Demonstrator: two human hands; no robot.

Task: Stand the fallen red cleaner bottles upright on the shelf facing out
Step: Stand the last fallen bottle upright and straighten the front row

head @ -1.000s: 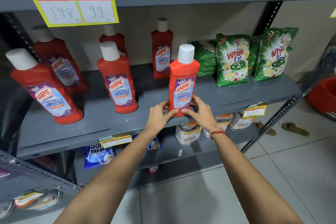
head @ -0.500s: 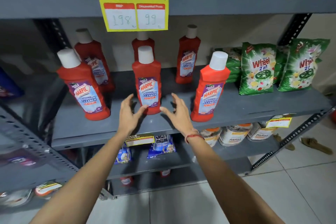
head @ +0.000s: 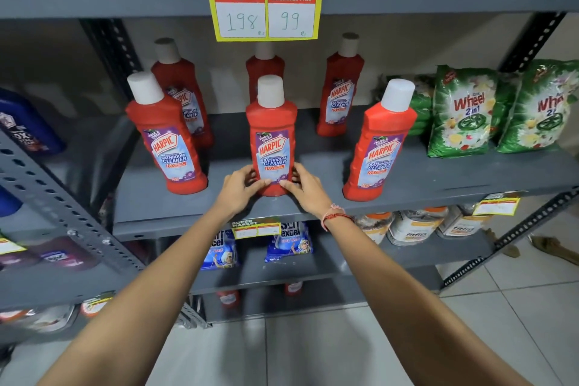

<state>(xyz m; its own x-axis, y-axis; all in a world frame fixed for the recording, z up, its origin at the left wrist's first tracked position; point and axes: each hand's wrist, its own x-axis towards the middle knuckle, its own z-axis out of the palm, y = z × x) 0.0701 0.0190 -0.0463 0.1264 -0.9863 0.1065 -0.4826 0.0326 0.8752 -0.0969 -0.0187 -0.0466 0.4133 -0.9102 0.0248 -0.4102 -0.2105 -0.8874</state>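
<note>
Several red cleaner bottles with white caps stand upright on the grey shelf [head: 313, 207], labels facing out. The front middle bottle [head: 271, 122] is held at its base from both sides: my left hand [head: 239, 188] grips its left side and my right hand [head: 305, 189] its right. A front left bottle [head: 166, 138] and a front right bottle [head: 380, 141] stand free on either side. Behind them stand three more: back left bottle [head: 180, 84], back middle bottle [head: 264, 67], mostly hidden, and back right bottle [head: 340, 88].
Green detergent bags [head: 463, 113] stand at the shelf's right end. A yellow price sign [head: 264, 6] hangs from the shelf above. Blue packets [head: 288, 241] and tubs [head: 413, 227] fill the shelf below. A dark blue container [head: 25, 128] sits on the adjoining rack at left.
My hands left the right front bottle standing, moved left with fingers spread, and have closed on the base of the front middle bottle. The view has shifted left.
</note>
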